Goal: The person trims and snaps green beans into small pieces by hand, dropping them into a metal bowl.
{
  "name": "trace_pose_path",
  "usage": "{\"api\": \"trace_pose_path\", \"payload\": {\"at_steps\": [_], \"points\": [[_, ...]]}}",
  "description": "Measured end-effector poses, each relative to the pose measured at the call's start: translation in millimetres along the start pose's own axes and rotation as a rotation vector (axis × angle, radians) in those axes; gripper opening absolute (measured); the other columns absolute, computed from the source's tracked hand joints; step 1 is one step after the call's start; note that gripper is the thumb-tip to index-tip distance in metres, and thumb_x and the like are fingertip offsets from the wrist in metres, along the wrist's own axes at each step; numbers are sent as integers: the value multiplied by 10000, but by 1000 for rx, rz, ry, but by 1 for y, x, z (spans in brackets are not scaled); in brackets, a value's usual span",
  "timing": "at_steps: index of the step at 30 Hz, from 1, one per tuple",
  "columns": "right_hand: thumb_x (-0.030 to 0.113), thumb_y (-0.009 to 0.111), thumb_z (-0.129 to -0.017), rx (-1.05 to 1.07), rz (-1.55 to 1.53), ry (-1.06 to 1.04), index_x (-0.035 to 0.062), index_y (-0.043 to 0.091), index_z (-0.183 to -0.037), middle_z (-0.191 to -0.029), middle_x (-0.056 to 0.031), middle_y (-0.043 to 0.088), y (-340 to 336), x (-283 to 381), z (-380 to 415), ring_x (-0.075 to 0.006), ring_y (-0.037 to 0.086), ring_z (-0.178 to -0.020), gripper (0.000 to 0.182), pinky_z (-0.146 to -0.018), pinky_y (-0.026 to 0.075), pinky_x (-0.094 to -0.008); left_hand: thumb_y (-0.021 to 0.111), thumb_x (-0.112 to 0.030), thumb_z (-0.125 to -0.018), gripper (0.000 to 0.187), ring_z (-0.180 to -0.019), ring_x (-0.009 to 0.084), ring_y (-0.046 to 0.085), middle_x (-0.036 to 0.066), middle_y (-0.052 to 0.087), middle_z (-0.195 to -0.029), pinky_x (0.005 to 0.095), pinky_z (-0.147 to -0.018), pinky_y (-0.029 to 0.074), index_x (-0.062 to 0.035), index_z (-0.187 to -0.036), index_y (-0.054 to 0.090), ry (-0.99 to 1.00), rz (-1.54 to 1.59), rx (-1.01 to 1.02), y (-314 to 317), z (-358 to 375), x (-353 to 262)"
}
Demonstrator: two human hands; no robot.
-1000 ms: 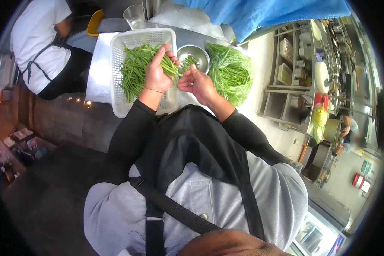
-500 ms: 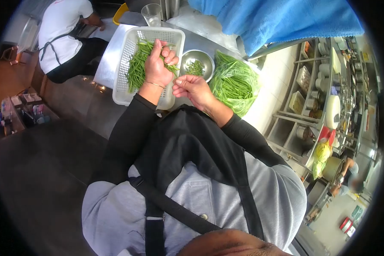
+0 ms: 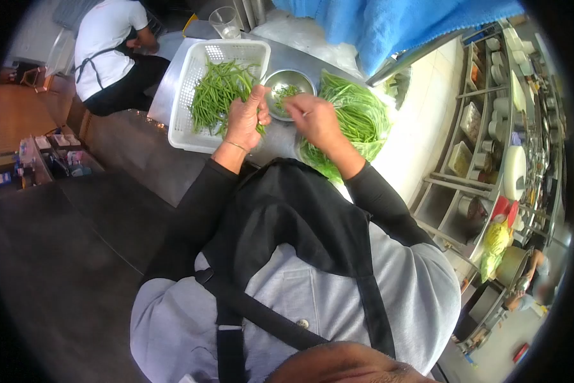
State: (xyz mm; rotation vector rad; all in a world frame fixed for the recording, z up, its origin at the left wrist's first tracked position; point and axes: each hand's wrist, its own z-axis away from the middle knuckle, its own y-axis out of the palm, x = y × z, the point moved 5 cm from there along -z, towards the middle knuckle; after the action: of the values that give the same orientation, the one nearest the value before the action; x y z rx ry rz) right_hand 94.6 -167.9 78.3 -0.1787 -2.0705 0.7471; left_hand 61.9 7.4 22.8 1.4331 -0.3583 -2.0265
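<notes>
My left hand (image 3: 243,124) is closed around a few green beans, their ends showing by the fingers, at the right side of a white perforated basket (image 3: 183,121). Loose green beans (image 3: 218,96) are heaped in that basket. My right hand (image 3: 317,121) is over the near right edge of a metal bowl (image 3: 311,87), fingertips pinched together. Whatever they hold is too small to make out. Short green bean ends (image 3: 287,92) lie in the bowl. Beside it, partly behind my right hand, is a clear plastic bag (image 3: 363,121) full of long green beans.
A drinking glass (image 3: 225,25) stands behind the basket on the metal table (image 3: 279,137). Blue cloth (image 3: 395,25) hangs at the far side. To the left a person in a white shirt (image 3: 111,45) bends over. Shelves of kitchenware (image 3: 472,140) line the right.
My right hand has moved away from my left hand, to the right and up toward the bowl. My left hand has lowered slightly, still holding beans.
</notes>
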Motion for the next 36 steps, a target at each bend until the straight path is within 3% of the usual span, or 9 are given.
{"api": "trace_pose_path", "payload": {"at_steps": [8,17,19,20,23,28,31,33,36], "points": [[138,715,-933,78,-156,77,48,739,-996,-874,-139,721,27,21,14,-374,696,-811,112,-728,556,-441,725,-336,-1000,329,-573,93,479,-1,573,-735,270,-510,367,-9,-978,700,176,-105,-157,2,-5,-18],[111,693,-880,477,494,97,62,705,-1107,-980,-193,711,58,-30,15,-402,702,-919,233,-823,569,-479,707,-305,-1018,325,-514,89,467,-10,540,-641,279,-474,371,12,-950,693,156,-280,-76,-14,-9,0],[125,732,-847,155,294,53,55,702,-1238,-1073,-228,717,49,-55,3,-399,696,-1006,397,-894,563,-452,706,-307,-1017,325,-507,87,464,-12,540,-641,278,-472,371,11,-954,693,122,-303,-27,-15,-4,-3],[152,750,-895,72,149,-10,52,683,-1320,-1115,-192,743,41,-57,-3,-302,719,-1049,441,-941,554,-383,705,-310,-1017,325,-500,85,461,-14,539,-640,277,-470,372,10,-958,694,85,-330,20,-13,-3,-4],[181,734,-966,64,-511,283,61,692,-1316,-1080,-96,759,34,-49,-24,-162,701,-1000,372,-914,543,-317,668,-281,-1037,274,-518,90,457,-28,468,-616,278,-489,378,-8,-1046,665,47,-404,69,-3,11,-10],[188,733,-962,231,-499,299,48,742,-1135,-1078,-79,749,39,-52,-36,-170,680,-938,224,-850,527,-327,685,-295,-1023,274,-527,88,467,-23,509,-623,275,-504,388,-42,-921,667,42,-542,66,-6,16,-5],[146,717,-928,327,-280,308,51,740,-1117,-1081,-123,746,36,-44,-31,-237,700,-958,213,-861,538,-349,701,-302,-1010,319,-535,85,471,-17,534,-626,281,-513,389,-60,-808,655,76,-666,28,-5,22,-8],[103,723,-904,192,393,-169,22,726,-1103,-1054,-138,743,33,-20,-27,-287,700,-998,216,-874,538,-373,709,-301,-1003,346,-540,83,471,-15,543,-627,286,-517,388,-66,-756,645,76,-726,4,-7,24,-6],[86,715,-866,161,481,-84,44,728,-1116,-1096,-164,721,46,-40,-24,-395,657,-1044,254,-896,529,-434,720,-290,-990,346,-546,81,474,-16,547,-622,290,-523,385,-58,-743,649,78,-754,-6,-7,23,-4]]}}
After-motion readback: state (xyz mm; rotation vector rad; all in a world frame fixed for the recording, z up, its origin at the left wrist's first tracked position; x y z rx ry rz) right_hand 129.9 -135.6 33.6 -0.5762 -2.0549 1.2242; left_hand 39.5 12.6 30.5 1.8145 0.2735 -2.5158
